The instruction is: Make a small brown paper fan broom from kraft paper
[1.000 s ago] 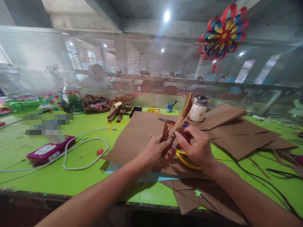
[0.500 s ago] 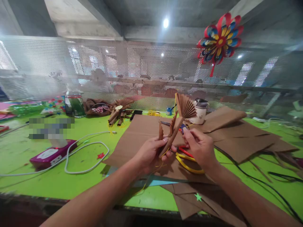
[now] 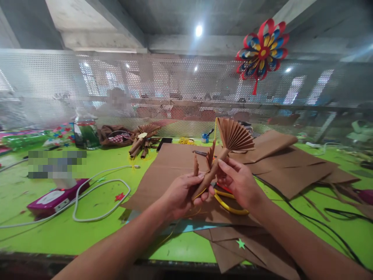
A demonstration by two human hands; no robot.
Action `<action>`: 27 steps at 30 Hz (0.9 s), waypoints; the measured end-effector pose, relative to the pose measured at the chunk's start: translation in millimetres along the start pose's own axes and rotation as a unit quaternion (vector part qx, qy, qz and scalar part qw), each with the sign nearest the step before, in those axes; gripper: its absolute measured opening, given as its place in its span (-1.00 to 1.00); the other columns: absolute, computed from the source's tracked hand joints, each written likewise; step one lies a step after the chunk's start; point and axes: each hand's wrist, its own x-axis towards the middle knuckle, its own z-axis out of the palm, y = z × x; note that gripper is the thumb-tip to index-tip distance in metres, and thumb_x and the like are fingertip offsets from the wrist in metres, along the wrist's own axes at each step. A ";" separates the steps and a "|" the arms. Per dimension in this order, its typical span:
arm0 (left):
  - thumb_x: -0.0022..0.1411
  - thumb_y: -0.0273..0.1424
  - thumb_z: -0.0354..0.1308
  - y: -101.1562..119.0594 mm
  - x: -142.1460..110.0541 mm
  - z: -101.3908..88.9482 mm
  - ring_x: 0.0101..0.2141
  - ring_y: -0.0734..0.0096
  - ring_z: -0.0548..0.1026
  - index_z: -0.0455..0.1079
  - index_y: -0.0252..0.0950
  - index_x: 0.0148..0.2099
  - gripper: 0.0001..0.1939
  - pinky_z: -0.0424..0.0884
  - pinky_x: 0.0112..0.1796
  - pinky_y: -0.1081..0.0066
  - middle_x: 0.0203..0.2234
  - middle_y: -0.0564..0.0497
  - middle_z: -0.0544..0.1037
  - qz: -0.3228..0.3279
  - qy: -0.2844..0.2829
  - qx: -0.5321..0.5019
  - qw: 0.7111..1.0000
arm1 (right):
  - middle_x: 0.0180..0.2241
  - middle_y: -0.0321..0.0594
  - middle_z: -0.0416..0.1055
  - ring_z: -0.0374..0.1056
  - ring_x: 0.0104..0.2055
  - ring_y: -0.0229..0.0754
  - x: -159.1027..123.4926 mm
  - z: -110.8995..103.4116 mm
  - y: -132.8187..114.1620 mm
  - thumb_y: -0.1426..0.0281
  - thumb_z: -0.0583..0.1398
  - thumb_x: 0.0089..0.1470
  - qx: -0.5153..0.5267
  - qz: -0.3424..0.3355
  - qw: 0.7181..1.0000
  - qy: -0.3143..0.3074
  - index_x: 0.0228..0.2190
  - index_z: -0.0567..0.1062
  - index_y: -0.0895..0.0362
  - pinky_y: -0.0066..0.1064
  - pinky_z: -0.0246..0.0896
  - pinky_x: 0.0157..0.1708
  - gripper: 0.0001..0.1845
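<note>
Between my hands is a brown paper craft: a rolled paper tube [image 3: 211,173] with a pleated paper fan [image 3: 234,134] spread at its upper end. Smaller folded pleats [image 3: 209,157] stick up beside the tube, and yellow thread runs along it. My left hand [image 3: 185,190] is closed around the tube's lower end. Thumb and fingers of my right hand [image 3: 239,181] pinch the tube just below the fan. Under the hands lie scissors with yellow and red handles [image 3: 233,209], partly hidden, on a brown paper sheet [image 3: 169,171].
More brown sheets [image 3: 285,171] lie on the right, with black cord nearby. On the left are a purple power strip [image 3: 55,200] and a white cable [image 3: 100,219]. Finished-looking paper tubes with a fan [image 3: 141,142], a jar [image 3: 86,134] and a blue pot [image 3: 205,137] stand farther back.
My right hand has come from beside the craft onto the tube below the fan. The fan is spread wider and turned more towards me. The view has shifted slightly.
</note>
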 end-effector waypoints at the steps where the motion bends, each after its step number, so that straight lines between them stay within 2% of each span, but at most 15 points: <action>1: 0.26 -0.38 -0.02 -1.2 0.6 0.2 -0.56 0.55 0.40 0.37 -0.43 -0.11 -0.75 0.17 -0.65 0.64 -0.47 -0.12 0.51 0.005 0.004 0.008 1.000 | -0.55 -0.38 0.30 0.16 -0.59 -0.43 0.3 0.0 0.1 0.26 0.32 -0.09 0.006 0.005 1.000 0.007 -0.40 0.42 0.18 -0.58 0.08 -0.62 -0.72; 3: 0.25 -0.36 0.00 -4.2 2.0 0.9 -0.53 0.53 0.42 0.37 -0.42 -0.11 -0.74 0.22 -0.60 0.62 -0.45 -0.12 0.51 0.028 0.017 0.032 0.999 | -0.56 -0.37 0.31 0.15 -0.60 -0.43 1.6 -0.5 1.1 0.25 0.34 -0.12 0.012 0.007 1.000 0.024 -0.41 0.42 0.18 -0.58 0.07 -0.63 -0.69; 6: 0.23 -0.30 0.05 -8.7 4.2 2.6 -0.55 0.57 0.38 0.37 -0.40 -0.12 -0.72 0.19 -0.59 0.61 -0.48 -0.07 0.50 0.066 0.046 0.079 0.994 | -0.57 -0.39 0.30 0.15 -0.61 -0.42 4.0 -2.3 5.2 0.21 0.34 -0.15 -0.009 0.018 0.999 0.040 -0.42 0.40 0.17 -0.57 0.05 -0.64 -0.66; 9: 0.20 -0.27 0.07 -9.9 5.9 5.1 -0.59 0.61 0.30 0.37 -0.38 -0.18 -0.73 0.15 -0.58 0.61 -0.55 0.03 0.43 0.103 0.110 0.136 0.979 | -0.64 -0.40 0.24 0.09 -0.65 -0.41 4.4 -4.1 10.6 0.07 0.26 -0.08 -0.124 0.046 0.990 0.053 -0.51 0.37 0.16 -0.53 -0.01 -0.67 -0.61; 11: 0.20 -0.26 0.05 -8.9 7.1 6.1 -0.60 0.60 0.27 0.36 -0.37 -0.27 -0.75 0.15 -0.57 0.58 -0.59 0.07 0.38 0.138 0.164 0.184 0.959 | -0.70 -0.40 0.16 0.03 -0.67 -0.40 1.7 -3.9 12.6 0.03 0.19 -0.03 -0.262 0.031 0.963 0.048 -0.63 0.33 0.17 -0.51 -0.09 -0.68 -0.53; 12: 0.20 -0.26 0.04 -8.3 7.7 6.1 -0.60 0.58 0.25 0.35 -0.37 -0.31 -0.76 0.15 -0.56 0.56 -0.60 0.08 0.36 0.157 0.188 0.215 0.945 | -0.73 -0.40 0.11 0.01 -0.66 -0.39 -0.5 -3.1 12.7 0.04 0.18 -0.01 -0.332 0.000 0.942 0.044 -0.68 0.30 0.17 -0.50 -0.12 -0.67 -0.51; 15: 0.21 -0.29 0.00 -8.4 10.2 3.5 -0.56 0.53 0.24 0.30 -0.34 -0.42 -0.76 0.16 -0.52 0.51 -0.61 0.08 0.32 0.210 0.233 0.324 0.892 | -0.72 -0.38 0.13 0.04 -0.63 -0.37 -9.1 2.2 10.8 0.16 0.17 0.05 -0.453 -0.146 0.879 0.031 -0.72 0.31 0.17 -0.47 -0.08 -0.62 -0.54; 18: 0.23 -0.35 -0.06 -14.0 13.5 -2.1 -0.53 0.48 0.27 0.30 -0.33 -0.41 -0.78 0.17 -0.48 0.49 -0.59 0.06 0.34 0.234 0.249 0.418 0.842 | -0.57 -0.30 0.39 0.25 -0.52 -0.31 -15.6 9.4 10.4 0.28 0.15 0.09 -0.454 -0.240 0.858 0.013 -0.51 0.49 0.18 -0.48 0.13 -0.48 -0.73; 21: 0.22 -0.42 -0.10 -22.5 16.0 -7.5 -0.46 0.41 0.35 0.36 -0.32 -0.25 -0.79 0.23 -0.42 0.46 -0.50 0.01 0.44 0.234 0.247 0.478 0.810 | -0.47 -0.24 0.47 0.35 -0.46 -0.27 -18.5 15.1 13.3 0.32 0.16 0.09 -0.448 -0.262 0.855 0.014 -0.26 0.51 0.19 -0.46 0.23 -0.41 -0.77; 24: 0.19 -0.51 -0.10 -29.4 16.7 -9.4 -0.30 0.33 0.43 0.35 -0.31 -0.05 -0.68 0.30 -0.27 0.40 -0.30 -0.07 0.52 0.257 0.228 0.504 0.792 | -0.51 -0.26 0.46 0.33 -0.51 -0.26 -20.5 18.6 15.7 0.33 0.16 0.09 -0.473 -0.268 0.839 0.020 -0.13 0.47 0.21 -0.43 0.23 -0.44 -0.69; 27: 0.16 -0.55 -0.07 -34.7 15.7 -8.0 -0.20 0.29 0.44 0.34 -0.32 0.00 -0.63 0.31 -0.17 0.35 -0.18 -0.12 0.52 0.275 0.213 0.510 0.787 | -0.53 -0.29 0.45 0.33 -0.51 -0.24 -23.1 21.1 16.6 0.35 0.17 0.09 -0.498 -0.291 0.817 0.024 -0.13 0.46 0.17 -0.42 0.22 -0.43 -0.70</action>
